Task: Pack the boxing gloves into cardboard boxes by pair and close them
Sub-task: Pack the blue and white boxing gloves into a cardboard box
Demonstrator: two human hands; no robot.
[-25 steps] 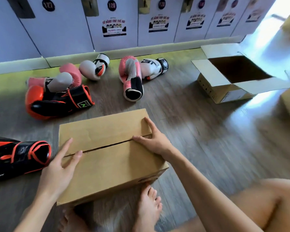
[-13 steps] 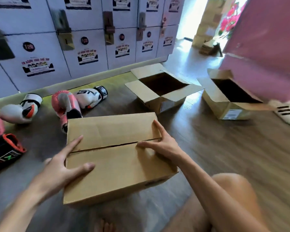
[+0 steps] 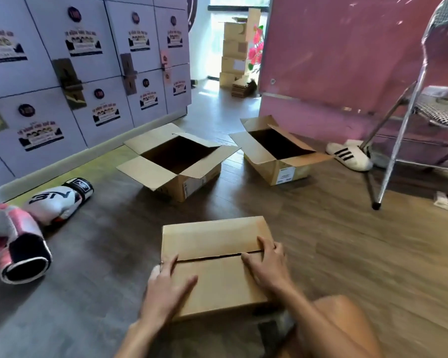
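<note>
The closed cardboard box [image 3: 217,280] is sitting on the floor [image 3: 347,254] in front of the person, its top flaps meeting at a narrow seam. The left hand [image 3: 166,288] is pressing flat on its left edge, fingers spread. The right hand [image 3: 267,264] is resting across the seam's right end, fingers relaxed, gripping nothing. A pink glove [image 3: 13,241] and a white glove [image 3: 55,202] are lying side by side at the left.

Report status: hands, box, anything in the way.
Left hand, right hand flat on closed brown cardboard box, flaps down. White boxing glove, pink boxing glove loose on floor. Two open cardboard boxes beyond; nothing blocking.
</note>
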